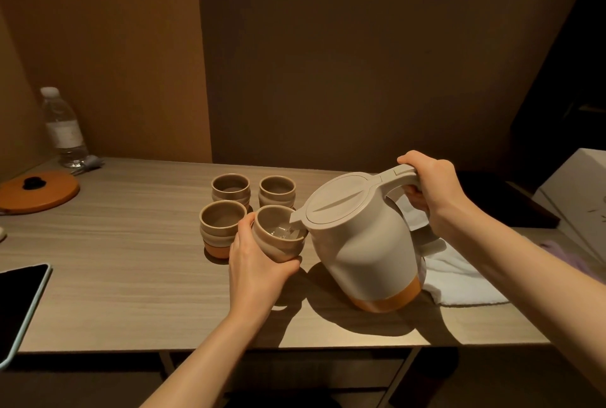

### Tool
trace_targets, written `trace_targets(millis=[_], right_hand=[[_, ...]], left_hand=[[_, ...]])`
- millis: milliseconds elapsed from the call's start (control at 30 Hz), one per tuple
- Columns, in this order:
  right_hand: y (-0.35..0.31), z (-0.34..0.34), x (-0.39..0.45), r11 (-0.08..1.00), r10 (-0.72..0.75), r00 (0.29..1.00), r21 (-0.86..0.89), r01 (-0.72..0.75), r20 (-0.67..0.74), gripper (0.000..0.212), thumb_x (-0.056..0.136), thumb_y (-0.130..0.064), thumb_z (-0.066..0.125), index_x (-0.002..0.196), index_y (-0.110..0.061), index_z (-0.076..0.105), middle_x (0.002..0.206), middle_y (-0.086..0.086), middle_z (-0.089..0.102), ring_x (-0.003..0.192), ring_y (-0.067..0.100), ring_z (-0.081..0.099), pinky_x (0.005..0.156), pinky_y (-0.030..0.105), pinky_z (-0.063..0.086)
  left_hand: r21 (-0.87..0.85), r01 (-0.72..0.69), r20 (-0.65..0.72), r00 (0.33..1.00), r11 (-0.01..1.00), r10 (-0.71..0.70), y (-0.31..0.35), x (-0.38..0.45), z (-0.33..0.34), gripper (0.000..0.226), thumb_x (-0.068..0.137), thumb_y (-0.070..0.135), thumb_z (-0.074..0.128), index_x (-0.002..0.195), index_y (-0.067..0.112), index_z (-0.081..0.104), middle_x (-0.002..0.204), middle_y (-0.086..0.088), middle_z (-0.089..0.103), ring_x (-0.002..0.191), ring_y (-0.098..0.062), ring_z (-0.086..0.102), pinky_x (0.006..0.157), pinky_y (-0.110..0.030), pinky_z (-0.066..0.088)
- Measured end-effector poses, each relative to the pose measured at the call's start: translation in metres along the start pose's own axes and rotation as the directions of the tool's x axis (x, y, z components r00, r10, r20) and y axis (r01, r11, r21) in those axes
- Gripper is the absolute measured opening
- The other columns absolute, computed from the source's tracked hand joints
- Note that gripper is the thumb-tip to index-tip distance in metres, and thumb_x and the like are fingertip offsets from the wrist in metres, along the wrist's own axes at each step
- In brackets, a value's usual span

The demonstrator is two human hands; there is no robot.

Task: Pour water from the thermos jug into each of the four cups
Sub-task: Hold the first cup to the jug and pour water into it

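Note:
A beige thermos jug point(360, 243) with an orange base is tilted to the left, its spout over the front right cup point(278, 240). My right hand point(429, 187) grips the jug's handle. Water shows inside that cup, which leans toward the spout in the grip of my left hand point(255, 260). Three more beige cups stand upright close by: the front left cup point(221, 227), the back left cup point(230, 187) and the back right cup point(277, 189).
The wooden table point(131, 276) holds an orange lid point(39, 191) and a water bottle point(64, 127) at the far left, a dark tablet point(19, 302) at the front left, and a white cloth point(459, 279) behind the jug. A white box point(577, 197) sits at the right.

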State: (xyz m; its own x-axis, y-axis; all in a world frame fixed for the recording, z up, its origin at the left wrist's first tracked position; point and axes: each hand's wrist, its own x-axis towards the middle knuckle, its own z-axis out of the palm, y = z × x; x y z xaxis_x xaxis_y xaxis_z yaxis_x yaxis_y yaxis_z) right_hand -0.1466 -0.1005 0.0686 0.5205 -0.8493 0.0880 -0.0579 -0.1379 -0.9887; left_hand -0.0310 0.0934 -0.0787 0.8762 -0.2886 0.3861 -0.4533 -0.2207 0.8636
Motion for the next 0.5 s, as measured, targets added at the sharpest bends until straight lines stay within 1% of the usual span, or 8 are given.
trace_targets(millis=[67,100,200,300,367,433,500], right_hand=[[-0.0008,-0.0002,-0.0002,1.0,-0.001,1.0,0.012,0.001,-0.004,0.031,0.083,-0.027,0.06,0.055,-0.014,0.056,0.043,-0.006,0.05,0.045,0.008,0.042,0.035,0.015,0.03],[-0.001,-0.0003,-0.0003,1.0,-0.002,1.0,0.012,0.002,-0.006,0.031,0.083,-0.027,0.06,0.055,-0.014,0.055,0.042,-0.006,0.05,0.044,0.008,0.041,0.034,0.015,0.03],[-0.0013,-0.0007,-0.0006,1.0,0.0,1.0,0.005,0.0,-0.009,0.029,0.083,-0.027,0.061,0.057,-0.013,0.057,0.05,-0.001,0.052,0.044,0.008,0.043,0.035,0.015,0.031],[-0.0018,-0.0013,0.0,1.0,-0.003,1.0,0.012,0.003,-0.005,0.029,0.083,-0.026,0.061,0.057,-0.013,0.057,0.05,0.0,0.051,0.042,0.007,0.042,0.036,0.015,0.031],[-0.0024,-0.0014,-0.0001,1.0,-0.006,1.0,-0.004,0.006,-0.001,0.028,0.084,-0.027,0.06,0.06,-0.012,0.058,0.055,0.002,0.053,0.045,0.007,0.044,0.036,0.015,0.032],[-0.0029,-0.0013,-0.0004,1.0,-0.008,1.0,-0.019,0.008,-0.004,0.028,0.084,-0.028,0.06,0.061,-0.012,0.059,0.058,0.003,0.053,0.047,0.009,0.045,0.038,0.016,0.033],[-0.0037,-0.0008,-0.001,1.0,-0.01,1.0,-0.028,0.009,-0.01,0.028,0.084,-0.029,0.06,0.062,-0.012,0.06,0.06,0.004,0.055,0.051,0.01,0.046,0.045,0.019,0.035]], left_hand=[[0.001,0.0,-0.004,1.0,1.0,0.0,-0.0001,-0.0002,0.0001,0.106,0.047,0.026,0.093,0.134,0.03,0.033,0.129,0.004,0.054,0.124,-0.017,0.048,0.1,-0.036,0.045],[0.0,0.0,-0.005,1.0,1.0,0.0,-0.0001,-0.0003,0.0001,0.106,0.047,0.026,0.093,0.134,0.03,0.033,0.129,0.004,0.054,0.124,-0.017,0.048,0.1,-0.038,0.045],[-0.004,0.003,-0.005,1.0,1.0,-0.003,-0.0001,-0.0008,0.0006,0.106,0.047,0.025,0.093,0.135,0.028,0.034,0.129,0.004,0.054,0.124,-0.018,0.048,0.101,-0.038,0.045],[-0.01,0.003,-0.006,1.0,1.0,-0.003,0.0004,-0.001,0.0014,0.104,0.047,0.025,0.093,0.133,0.029,0.034,0.128,0.004,0.055,0.123,-0.018,0.049,0.099,-0.038,0.046],[-0.021,0.006,-0.007,1.0,1.0,-0.007,0.0012,-0.0014,0.0019,0.104,0.047,0.024,0.093,0.132,0.03,0.034,0.127,0.004,0.055,0.122,-0.017,0.049,0.099,-0.037,0.046],[-0.027,0.01,-0.009,1.0,1.0,-0.01,0.0018,-0.0017,0.0027,0.104,0.047,0.024,0.093,0.132,0.03,0.035,0.126,0.004,0.055,0.122,-0.017,0.049,0.1,-0.037,0.046],[-0.029,0.015,-0.01,1.0,0.999,-0.015,0.002,-0.0018,0.0037,0.104,0.047,0.024,0.093,0.132,0.03,0.034,0.126,0.004,0.055,0.122,-0.018,0.049,0.1,-0.04,0.047]])
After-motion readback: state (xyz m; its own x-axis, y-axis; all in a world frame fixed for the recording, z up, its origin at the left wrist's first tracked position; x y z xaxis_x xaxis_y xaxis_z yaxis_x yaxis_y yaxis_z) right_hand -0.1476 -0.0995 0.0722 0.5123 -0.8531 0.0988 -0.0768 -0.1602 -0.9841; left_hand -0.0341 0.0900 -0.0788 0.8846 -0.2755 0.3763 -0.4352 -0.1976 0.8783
